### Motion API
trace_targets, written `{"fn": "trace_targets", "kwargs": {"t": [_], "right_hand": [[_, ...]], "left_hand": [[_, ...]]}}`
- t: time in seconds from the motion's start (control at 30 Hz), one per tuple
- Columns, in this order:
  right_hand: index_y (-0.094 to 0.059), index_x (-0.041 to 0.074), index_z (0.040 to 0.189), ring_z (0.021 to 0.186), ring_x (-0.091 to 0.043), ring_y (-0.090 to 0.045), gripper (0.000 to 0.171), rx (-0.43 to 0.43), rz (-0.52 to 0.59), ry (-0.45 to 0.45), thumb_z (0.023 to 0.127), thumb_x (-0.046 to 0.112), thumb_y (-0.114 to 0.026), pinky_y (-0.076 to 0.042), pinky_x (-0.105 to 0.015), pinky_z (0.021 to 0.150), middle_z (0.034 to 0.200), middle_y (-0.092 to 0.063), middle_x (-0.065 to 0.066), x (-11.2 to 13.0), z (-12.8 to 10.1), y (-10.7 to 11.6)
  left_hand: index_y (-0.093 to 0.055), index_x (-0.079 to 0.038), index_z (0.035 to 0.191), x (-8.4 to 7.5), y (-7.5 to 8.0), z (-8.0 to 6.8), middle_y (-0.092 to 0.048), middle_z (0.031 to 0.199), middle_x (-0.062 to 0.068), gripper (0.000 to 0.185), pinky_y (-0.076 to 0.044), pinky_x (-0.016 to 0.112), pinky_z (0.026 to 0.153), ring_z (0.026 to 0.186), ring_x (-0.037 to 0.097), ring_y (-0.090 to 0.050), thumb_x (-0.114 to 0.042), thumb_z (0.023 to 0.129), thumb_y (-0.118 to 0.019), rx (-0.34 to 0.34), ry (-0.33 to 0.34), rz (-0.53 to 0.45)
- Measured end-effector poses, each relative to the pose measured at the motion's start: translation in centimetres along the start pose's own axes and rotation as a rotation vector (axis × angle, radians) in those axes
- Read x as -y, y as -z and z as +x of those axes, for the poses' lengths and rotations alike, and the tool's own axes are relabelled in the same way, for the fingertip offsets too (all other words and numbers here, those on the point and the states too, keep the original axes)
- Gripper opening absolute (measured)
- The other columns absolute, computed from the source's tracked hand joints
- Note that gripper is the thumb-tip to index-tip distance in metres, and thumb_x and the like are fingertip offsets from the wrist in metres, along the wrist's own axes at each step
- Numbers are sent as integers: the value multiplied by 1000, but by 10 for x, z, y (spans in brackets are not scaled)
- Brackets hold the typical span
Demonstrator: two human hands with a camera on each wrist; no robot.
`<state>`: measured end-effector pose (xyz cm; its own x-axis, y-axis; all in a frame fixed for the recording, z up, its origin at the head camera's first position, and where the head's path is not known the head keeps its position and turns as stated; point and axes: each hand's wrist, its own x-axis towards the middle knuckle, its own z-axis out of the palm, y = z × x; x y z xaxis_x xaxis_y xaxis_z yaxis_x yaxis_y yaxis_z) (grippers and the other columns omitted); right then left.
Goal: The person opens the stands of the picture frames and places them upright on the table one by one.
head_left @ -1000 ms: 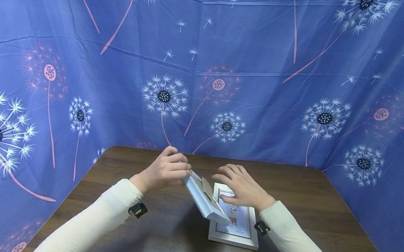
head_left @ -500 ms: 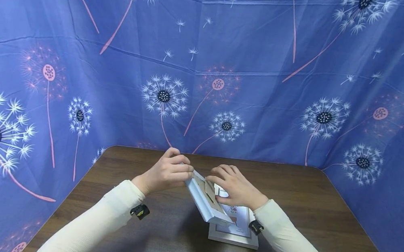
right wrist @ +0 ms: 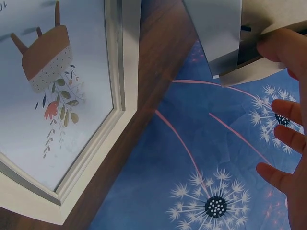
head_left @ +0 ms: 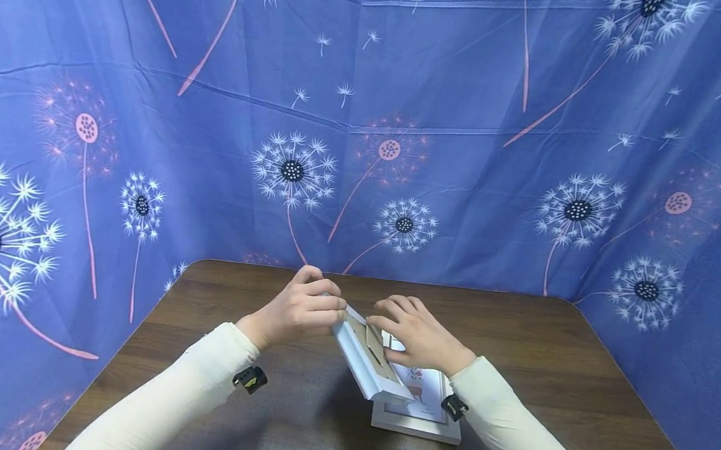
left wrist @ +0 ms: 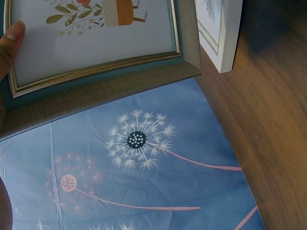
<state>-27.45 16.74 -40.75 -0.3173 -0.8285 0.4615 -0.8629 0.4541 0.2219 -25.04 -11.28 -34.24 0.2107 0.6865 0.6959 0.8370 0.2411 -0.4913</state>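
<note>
My left hand point(head_left: 302, 308) grips the upper edge of a picture frame point(head_left: 356, 369) and keeps it tilted, with its cardboard back facing up and right. In the left wrist view its front shows a plant print inside a gold inner edge, and my left thumb point(left wrist: 14, 36) lies over that side. My right hand point(head_left: 424, 336) is at the back, thumb and forefinger pinching the cardboard stand flap point(head_left: 375, 344); its other fingers stay apart from the frame. A second, white picture frame point(head_left: 415, 428) lies face up under the held one, partly covered by it.
The brown wooden table point(head_left: 238, 416) reaches back to a blue dandelion-print cloth point(head_left: 468, 192) that hangs behind it and on both sides. Small black devices sit at both wrists.
My right hand has moved left and inward onto the stand flap, which it was apart from one second ago. The held frame has shifted slightly right with my left hand.
</note>
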Motion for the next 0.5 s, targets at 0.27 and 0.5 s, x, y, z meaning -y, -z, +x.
{"fn": "trace_targets", "kwargs": {"t": [0.27, 0.5], "right_hand": [[-60, 17, 125, 119, -33, -51, 54, -24, -28, 15, 74, 28, -74, -43, -49, 93, 126, -56, -10, -1, -1, 0], [-61, 17, 124, 118, -33, -51, 54, -38, -41, 18, 72, 27, -74, -43, -49, 91, 125, -57, -10, -2, -2, 0]], "left_hand": [[-66, -14, 89, 0, -1, 0, -70, 91, -5, 20, -42, 42, 83, 89, 15, -64, -17, 73, -78, 5, 10, -14], [-66, -15, 89, 0, -1, 2, -70, 92, -7, 20, -41, 42, 84, 89, 15, -64, -16, 73, -79, 10, 27, -18]]}}
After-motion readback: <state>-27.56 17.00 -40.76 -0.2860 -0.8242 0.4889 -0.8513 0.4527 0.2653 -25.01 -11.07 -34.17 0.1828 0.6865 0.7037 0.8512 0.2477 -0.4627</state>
